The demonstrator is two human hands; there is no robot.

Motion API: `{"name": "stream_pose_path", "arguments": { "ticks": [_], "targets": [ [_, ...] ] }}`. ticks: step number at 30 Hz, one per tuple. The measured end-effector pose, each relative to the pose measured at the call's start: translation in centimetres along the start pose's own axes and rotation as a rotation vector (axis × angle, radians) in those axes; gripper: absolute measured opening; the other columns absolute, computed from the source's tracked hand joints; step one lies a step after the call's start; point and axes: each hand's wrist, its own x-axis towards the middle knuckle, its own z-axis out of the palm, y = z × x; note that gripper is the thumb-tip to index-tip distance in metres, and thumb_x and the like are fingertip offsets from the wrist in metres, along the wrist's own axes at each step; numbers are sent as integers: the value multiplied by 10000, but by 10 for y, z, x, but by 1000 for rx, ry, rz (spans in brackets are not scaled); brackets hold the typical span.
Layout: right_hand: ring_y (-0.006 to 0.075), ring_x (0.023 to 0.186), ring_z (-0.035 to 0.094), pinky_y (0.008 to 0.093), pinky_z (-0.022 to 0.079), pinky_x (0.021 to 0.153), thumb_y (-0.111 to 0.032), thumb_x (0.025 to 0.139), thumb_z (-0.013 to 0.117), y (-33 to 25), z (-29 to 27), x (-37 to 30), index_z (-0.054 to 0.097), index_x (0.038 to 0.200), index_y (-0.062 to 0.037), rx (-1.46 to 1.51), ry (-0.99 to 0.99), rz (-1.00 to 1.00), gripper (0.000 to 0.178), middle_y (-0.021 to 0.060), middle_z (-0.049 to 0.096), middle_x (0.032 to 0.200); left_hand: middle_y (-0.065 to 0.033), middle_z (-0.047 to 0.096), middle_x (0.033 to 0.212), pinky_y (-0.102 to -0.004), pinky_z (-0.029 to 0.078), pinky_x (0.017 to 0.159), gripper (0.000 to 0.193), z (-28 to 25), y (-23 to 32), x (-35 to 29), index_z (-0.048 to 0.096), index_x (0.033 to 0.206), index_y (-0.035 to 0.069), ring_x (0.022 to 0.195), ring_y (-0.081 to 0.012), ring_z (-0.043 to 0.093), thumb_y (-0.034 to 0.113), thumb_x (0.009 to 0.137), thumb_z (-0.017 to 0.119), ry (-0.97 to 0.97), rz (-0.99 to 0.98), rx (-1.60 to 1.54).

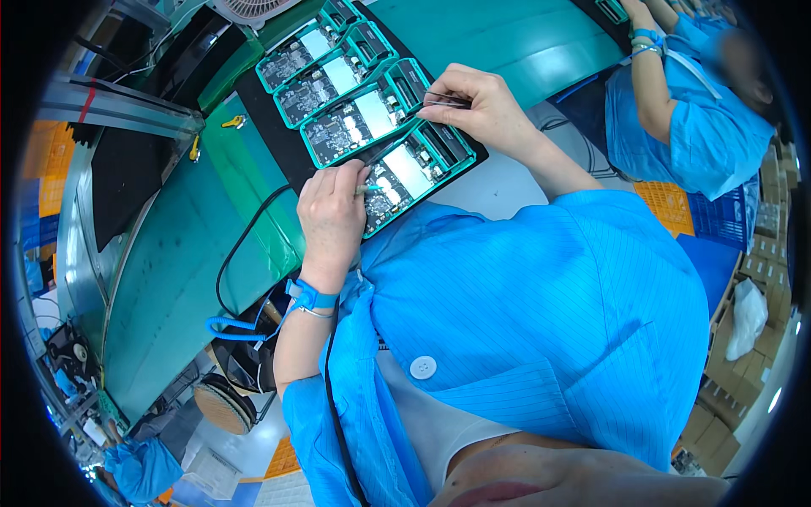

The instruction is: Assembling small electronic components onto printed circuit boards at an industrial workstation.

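Several teal-framed housings with circuit boards inside lie in a slanting row on a black mat. Over the nearest housing, my left hand is closed round a slim tool with a teal tip, its tip close to the board. Most of that tool is hidden by my fingers, so its kind is unclear. My right hand pinches dark tweezers above the dark end sections of the two nearest housings. Beyond the nearest one sits a second housing. A blue wrist strap circles my left wrist.
The green work surface stretches left and away, with yellow-handled valves near a metal frame. A black cable loops beside my left arm. At the far right a co-worker in a blue smock works.
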Motion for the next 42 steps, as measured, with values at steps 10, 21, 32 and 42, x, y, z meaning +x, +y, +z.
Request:
{"name": "stream_pose_path", "arguments": {
  "ticks": [10,21,32,42],
  "targets": [
    [72,760,603,235,484,657,-119,834,773,-14,-14,6,689,927,-10,-1,-37,-34,166,34,613,866,-55,643,873,-354,489,692,214,-1,-2,8,672,913,83,860,-240,617,12,714,708,-27,88,73],
    [276,880,613,401,508,741,-169,923,630,-22,6,31,639,925,-17,-296,-247,-547,152,103,594,889,-156,571,1137,-378,524,812,478,-28,-10,-9,589,1304,27,957,-292,611,-26,837,674,43,-219,-174],
    [243,665,632,386,488,555,-204,851,712,-35,27,40,645,873,-61,-658,-420,-587,159,64,556,835,-99,634,956,-362,528,737,304,-29,-12,-25,707,1054,19,863,-258,638,-66,765,671,9,-106,-63],
    [244,689,650,373,507,556,-244,842,724,-24,39,40,632,862,-61,-678,-436,-595,205,67,580,824,-85,636,944,-361,515,737,291,-27,-13,-20,707,1016,20,855,-244,631,-55,736,677,-19,-18,-6]
  ]
}}
